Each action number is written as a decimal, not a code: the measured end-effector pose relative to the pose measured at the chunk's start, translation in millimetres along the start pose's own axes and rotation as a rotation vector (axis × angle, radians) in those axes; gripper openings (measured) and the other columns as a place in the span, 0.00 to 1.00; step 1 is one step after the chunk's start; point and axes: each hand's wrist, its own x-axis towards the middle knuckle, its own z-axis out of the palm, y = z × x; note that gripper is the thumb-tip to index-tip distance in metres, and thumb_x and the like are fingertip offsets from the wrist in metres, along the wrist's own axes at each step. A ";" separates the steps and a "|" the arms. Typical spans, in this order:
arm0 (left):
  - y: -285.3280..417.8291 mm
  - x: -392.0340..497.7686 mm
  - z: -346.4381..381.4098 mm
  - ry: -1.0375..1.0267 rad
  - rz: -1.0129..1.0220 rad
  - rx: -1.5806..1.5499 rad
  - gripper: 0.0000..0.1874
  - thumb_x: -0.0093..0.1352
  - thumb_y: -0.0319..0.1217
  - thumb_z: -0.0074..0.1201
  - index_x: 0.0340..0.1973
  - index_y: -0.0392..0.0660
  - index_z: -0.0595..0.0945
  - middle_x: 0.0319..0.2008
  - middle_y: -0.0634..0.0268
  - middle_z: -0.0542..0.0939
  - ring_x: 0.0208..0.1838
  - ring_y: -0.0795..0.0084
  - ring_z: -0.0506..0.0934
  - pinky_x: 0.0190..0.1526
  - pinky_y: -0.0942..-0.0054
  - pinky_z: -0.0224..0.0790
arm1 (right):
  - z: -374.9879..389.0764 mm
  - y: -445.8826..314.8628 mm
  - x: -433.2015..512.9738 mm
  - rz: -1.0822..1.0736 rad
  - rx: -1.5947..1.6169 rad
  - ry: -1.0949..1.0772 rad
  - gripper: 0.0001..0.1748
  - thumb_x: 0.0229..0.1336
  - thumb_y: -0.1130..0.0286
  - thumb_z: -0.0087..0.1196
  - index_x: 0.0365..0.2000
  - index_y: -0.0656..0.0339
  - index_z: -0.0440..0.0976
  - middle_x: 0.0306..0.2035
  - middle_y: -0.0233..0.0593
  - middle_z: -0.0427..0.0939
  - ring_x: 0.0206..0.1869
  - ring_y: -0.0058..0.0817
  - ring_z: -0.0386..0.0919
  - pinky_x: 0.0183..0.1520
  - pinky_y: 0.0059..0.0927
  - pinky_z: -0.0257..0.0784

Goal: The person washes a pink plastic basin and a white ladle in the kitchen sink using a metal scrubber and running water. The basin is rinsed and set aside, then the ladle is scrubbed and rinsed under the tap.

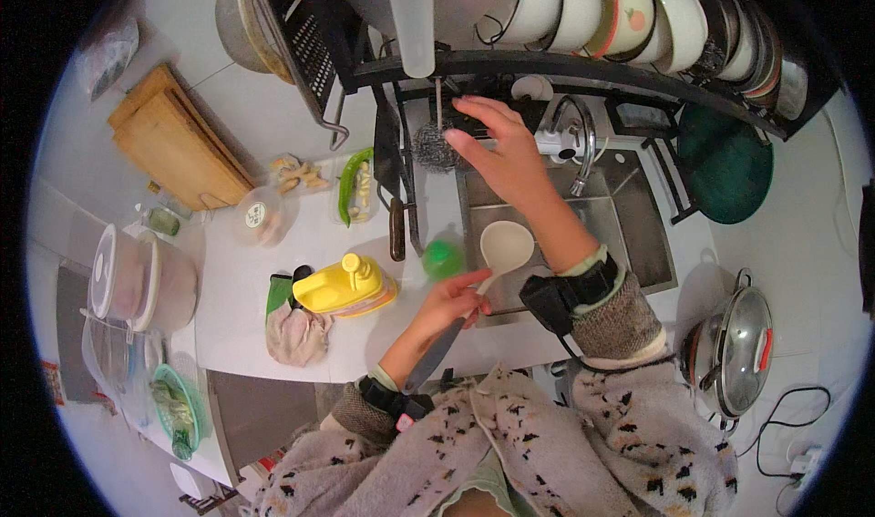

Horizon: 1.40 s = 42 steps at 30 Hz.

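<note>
My left hand (448, 305) is closed around the ladle, a cream-bowled one (506, 246) with a grey handle (432, 356). Its bowl is over the near left part of the steel sink (642, 244). My right hand (502, 151) is raised above the sink's far left corner, thumb and fingers apart. Beside its thumb hangs a steel wool scrubber (435, 149) on a thin rod; whether thumb and wool touch, I cannot tell. A pale handle (410, 25) shows above the rod.
A black dish rack (547, 66) holding several bowls spans the sink. Its left side holds a cleaver (397, 230). The faucet (584, 141) rises behind the sink. Left on the counter are a yellow jug (348, 288), a cloth (297, 336) and a green ball-like object (442, 259). A lidded pot (745, 353) stands right.
</note>
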 end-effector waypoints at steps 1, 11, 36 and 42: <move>0.8 -1.4 -1.2 -0.003 -0.003 -0.001 0.27 0.64 0.25 0.42 0.60 0.36 0.62 0.27 0.62 0.77 0.22 0.79 0.69 0.22 0.81 0.60 | 7.7 0.2 5.9 0.005 0.017 -0.009 0.14 0.50 0.66 0.56 0.35 0.63 0.75 0.39 0.42 0.76 0.44 0.37 0.72 0.49 0.31 0.65; 8.1 -5.1 -4.4 0.016 0.003 0.013 0.28 0.63 0.24 0.42 0.60 0.37 0.62 0.27 0.62 0.77 0.22 0.80 0.68 0.23 0.82 0.60 | 12.8 -5.8 9.3 0.098 0.284 -0.065 0.07 0.60 0.72 0.45 0.33 0.66 0.69 0.29 0.31 0.79 0.25 0.09 0.67 0.27 0.13 0.59; 3.5 -3.7 -6.3 -0.022 0.040 -0.003 0.27 0.63 0.25 0.42 0.59 0.37 0.63 0.27 0.62 0.77 0.21 0.79 0.68 0.23 0.82 0.60 | 2.2 -11.2 24.1 -0.116 -0.042 0.230 0.05 0.51 0.76 0.53 0.31 0.63 0.70 0.20 0.36 0.78 0.22 0.23 0.76 0.25 0.23 0.69; 2.9 -5.4 -6.8 -0.011 0.036 -0.007 0.28 0.63 0.24 0.42 0.60 0.36 0.62 0.27 0.61 0.77 0.22 0.79 0.68 0.24 0.82 0.59 | 8.3 -14.0 22.6 0.088 0.363 0.213 0.05 0.56 0.77 0.48 0.34 0.68 0.67 0.23 0.37 0.78 0.26 0.16 0.74 0.32 0.17 0.67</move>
